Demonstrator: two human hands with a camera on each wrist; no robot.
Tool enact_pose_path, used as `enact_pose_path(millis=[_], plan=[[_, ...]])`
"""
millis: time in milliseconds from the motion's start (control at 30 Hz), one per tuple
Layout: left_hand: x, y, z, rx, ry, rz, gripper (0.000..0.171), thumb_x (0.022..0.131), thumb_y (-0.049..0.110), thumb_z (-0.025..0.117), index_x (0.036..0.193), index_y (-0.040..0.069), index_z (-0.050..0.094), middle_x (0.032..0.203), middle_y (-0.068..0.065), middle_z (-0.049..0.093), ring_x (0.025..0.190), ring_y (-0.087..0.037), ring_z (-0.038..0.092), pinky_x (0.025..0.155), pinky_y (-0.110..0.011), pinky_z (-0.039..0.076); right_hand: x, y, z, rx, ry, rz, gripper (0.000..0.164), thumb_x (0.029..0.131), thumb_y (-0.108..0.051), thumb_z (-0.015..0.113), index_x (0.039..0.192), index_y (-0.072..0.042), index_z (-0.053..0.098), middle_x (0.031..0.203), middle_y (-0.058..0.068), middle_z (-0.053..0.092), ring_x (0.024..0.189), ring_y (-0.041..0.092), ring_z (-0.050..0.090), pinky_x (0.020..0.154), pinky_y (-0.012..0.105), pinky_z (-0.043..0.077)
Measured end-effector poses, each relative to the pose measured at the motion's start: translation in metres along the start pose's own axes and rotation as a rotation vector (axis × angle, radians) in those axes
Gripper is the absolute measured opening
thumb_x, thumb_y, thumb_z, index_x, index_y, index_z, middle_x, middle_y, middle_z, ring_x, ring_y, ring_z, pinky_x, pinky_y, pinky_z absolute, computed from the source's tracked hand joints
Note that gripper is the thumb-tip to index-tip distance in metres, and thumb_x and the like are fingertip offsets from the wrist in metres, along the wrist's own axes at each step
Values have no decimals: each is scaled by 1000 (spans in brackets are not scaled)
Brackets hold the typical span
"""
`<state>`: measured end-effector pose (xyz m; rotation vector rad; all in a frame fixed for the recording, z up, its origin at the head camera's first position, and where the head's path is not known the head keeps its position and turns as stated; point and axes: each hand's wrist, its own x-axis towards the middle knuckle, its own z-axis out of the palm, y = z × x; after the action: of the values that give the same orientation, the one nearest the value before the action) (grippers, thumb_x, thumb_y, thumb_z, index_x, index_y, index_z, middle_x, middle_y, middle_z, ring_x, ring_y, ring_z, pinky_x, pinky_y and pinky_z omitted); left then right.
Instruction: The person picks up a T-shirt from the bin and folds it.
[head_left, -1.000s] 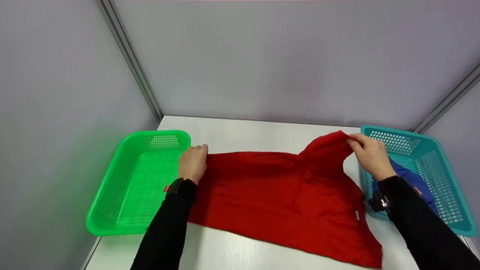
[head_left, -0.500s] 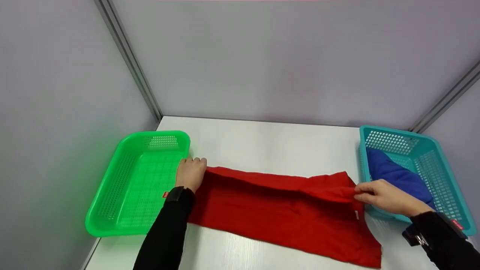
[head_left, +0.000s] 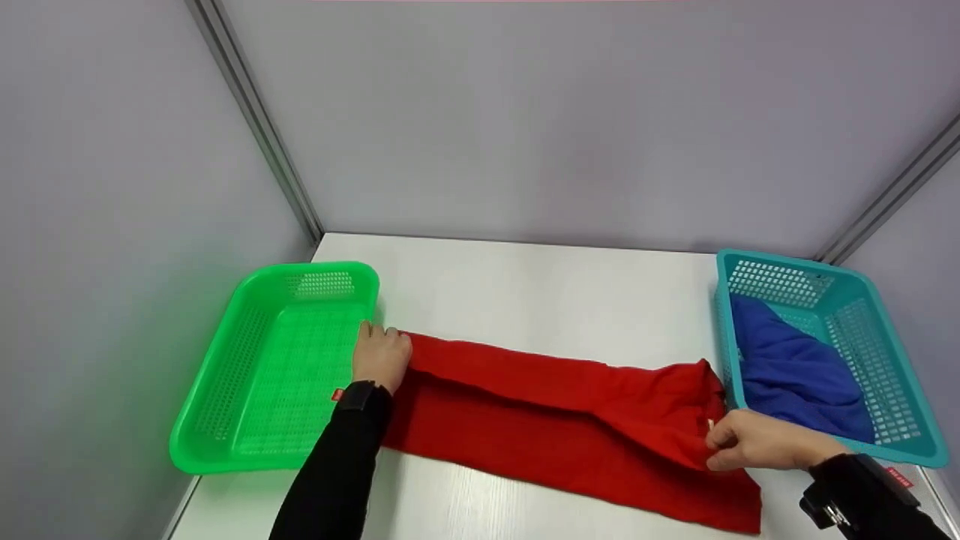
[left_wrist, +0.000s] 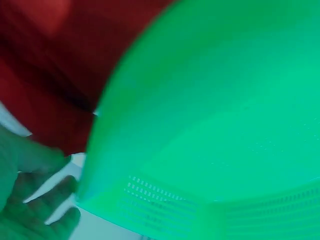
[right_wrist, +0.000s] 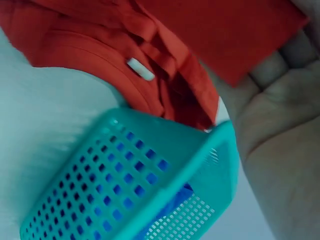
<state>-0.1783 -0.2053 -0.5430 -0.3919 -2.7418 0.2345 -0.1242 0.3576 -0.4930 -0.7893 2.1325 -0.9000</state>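
Cloth [head_left: 555,424], green basket [head_left: 289,360] alongside, teal basket [head_left: 870,337] holding blue fabric [head_left: 799,367]

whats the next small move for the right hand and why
Probably ease the right hand toward the near edge of the red cloth and lower it: the top layer it pinches stops short of that edge, leaving a strip of the lower layer uncovered.
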Motion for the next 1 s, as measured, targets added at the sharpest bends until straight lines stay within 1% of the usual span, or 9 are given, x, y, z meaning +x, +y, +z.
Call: enact_pose_path(millis=[67, 167, 267, 333, 500, 633, 733, 833, 1000], plan=[[-2, 6, 0, -17, -27, 22, 12, 89, -5, 68, 79, 2, 71, 82, -18, 68, 92, -41, 66, 96, -54, 50, 2, 2, 5, 14, -4, 60, 13, 96, -17, 71, 91, -5, 72, 84, -11, 65, 71, -3, 54, 60, 19, 45], [-4, 18, -3, -118, -141, 90, 5, 93, -1, 67, 92, 1, 71, 94, -18, 68, 104, -39, 64, 100, -51, 49, 8, 8, 14, -29, 48, 136, 32, 100, -27, 69, 122, -4, 73, 111, 1, 73, 92, 5, 63, 77, 25, 54], [-10, 32, -2, -280, -318, 132, 17, 99, 6, 64, 114, 2, 70, 116, -19, 67, 122, -39, 59, 106, -51, 48, 22, 14, 26, -150, 161, 176, 34, 100, -29, 69, 123, -5, 71, 110, 2, 72, 88, 8, 62, 76, 27, 55], [-16, 38, 2, -367, -423, 113, 30, 101, 11, 65, 130, 5, 66, 134, -19, 62, 133, -41, 52, 109, -53, 45, 33, 17, 38, -220, 259, 214, 33, 98, -29, 71, 120, -4, 72, 104, 1, 72, 82, 11, 61, 74, 32, 56], [-32, 43, 15, -455, -485, 31, 51, 98, 17, 71, 147, 11, 56, 155, -17, 48, 140, -45, 45, 109, -60, 43, 56, 14, 69, -324, 431, 343, 54, 87, -39, 83, 124, -2, 68, 104, 6, 66, 90, 25, 62, 83, 49, 56], [-36, 42, 20, -460, -487, 23, 55, 97, 19, 72, 149, 12, 54, 156, -16, 46, 142, -45, 43, 109, -61, 42, 67, 9, 87, -332, 416, 377, 48, 84, -26, 87, 120, -4, 65, 105, 8, 61, 96, 30, 60, 88, 54, 54], [-36, 43, 20, -459, -508, 18, 56, 97, 20, 72, 150, 13, 53, 158, -15, 44, 143, -44, 42, 110, -61, 41, 71, 6, 92, -228, 404, 358, 25, 86, -15, 83, 102, -8, 64, 89, 2, 58, 84, 23, 55, 76, 40, 51], [-36, 43, 19, -465, -522, 14, 57, 98, 20, 71, 151, 13, 52, 159, -15, 43, 144, -44, 40, 111, -61, 39, 70, 3, 89, -46, 332, 247, 14, 96, -22, 73, 94, -11, 65, 84, 0, 54, 80, 18, 51, 71, 31, 42], [-36, 42, 18, -475, -527, 15, 57, 98, 19, 71, 151, 13, 52, 159, -16, 42, 145, -45, 40, 112, -61, 38, 68, -1, 85, 131, 165, 41, 28, 109, -32, 54, 106, -13, 74, 100, 6, 67, 91, 16, 58, 79, 26, 47]])
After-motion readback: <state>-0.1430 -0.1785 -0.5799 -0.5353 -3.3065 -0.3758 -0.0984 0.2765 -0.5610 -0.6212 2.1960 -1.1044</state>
